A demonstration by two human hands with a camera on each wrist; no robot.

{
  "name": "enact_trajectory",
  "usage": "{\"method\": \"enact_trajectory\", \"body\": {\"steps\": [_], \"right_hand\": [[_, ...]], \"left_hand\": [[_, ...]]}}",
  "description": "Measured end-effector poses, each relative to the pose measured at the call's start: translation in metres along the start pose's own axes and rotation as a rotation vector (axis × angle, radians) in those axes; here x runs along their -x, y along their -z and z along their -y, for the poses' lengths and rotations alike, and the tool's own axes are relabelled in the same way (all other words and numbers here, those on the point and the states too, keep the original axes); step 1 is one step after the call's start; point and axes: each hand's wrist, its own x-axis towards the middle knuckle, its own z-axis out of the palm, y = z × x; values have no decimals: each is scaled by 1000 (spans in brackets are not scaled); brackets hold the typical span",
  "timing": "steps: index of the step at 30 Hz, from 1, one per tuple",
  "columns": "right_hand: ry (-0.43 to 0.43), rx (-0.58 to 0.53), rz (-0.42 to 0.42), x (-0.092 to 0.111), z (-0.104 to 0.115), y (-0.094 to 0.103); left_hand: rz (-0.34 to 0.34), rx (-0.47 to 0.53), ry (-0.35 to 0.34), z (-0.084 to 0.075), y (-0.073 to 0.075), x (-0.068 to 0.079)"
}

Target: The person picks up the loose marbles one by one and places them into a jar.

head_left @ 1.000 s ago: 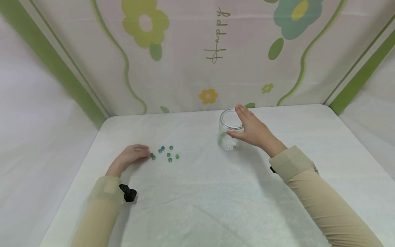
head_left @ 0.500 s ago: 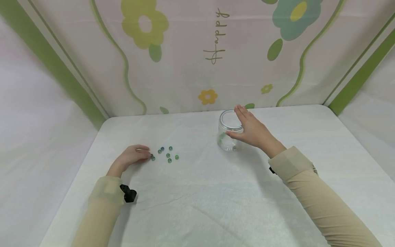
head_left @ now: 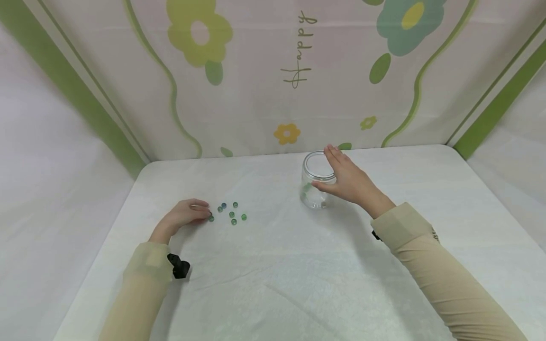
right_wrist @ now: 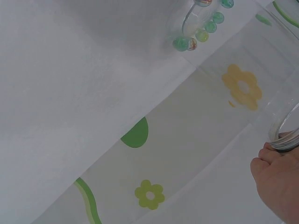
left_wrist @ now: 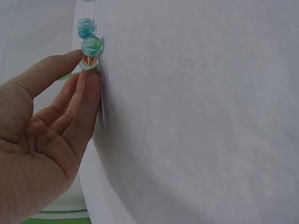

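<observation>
At the left of the head view, my left hand [head_left: 181, 217] reaches to the near end of a loose group of glass marbles [head_left: 232, 214]. Its thumb and fingertips pinch a clear marble with an orange swirl [left_wrist: 88, 62]. Right beside that one lies a green-swirled marble [left_wrist: 92, 46], and blue ones sit just beyond. My right hand [head_left: 351, 180] holds the clear jar [head_left: 308, 184] at its upper side, thumb in front and fingers along the rim. The jar stands upright, with several marbles [right_wrist: 211, 26] showing at its bottom in the right wrist view.
A white cloth covers the table [head_left: 273, 284]. Behind its far edge hangs a flowered curtain [head_left: 251, 94], close to the jar. White side panels [head_left: 51, 156] stand at left and right. The loose marbles lie between the left hand and the jar.
My left hand has edged slightly right, and its fingertips have come onto the orange-swirled marble, now mostly hidden in the head view. The right hand and jar stay in place.
</observation>
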Motion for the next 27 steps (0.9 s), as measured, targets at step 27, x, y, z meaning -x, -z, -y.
{"method": "enact_trajectory", "body": {"steps": [27], "right_hand": [[-4, -5, 4, 2, 2, 2]], "left_hand": [[-80, 377, -5, -22, -2, 0]]}}
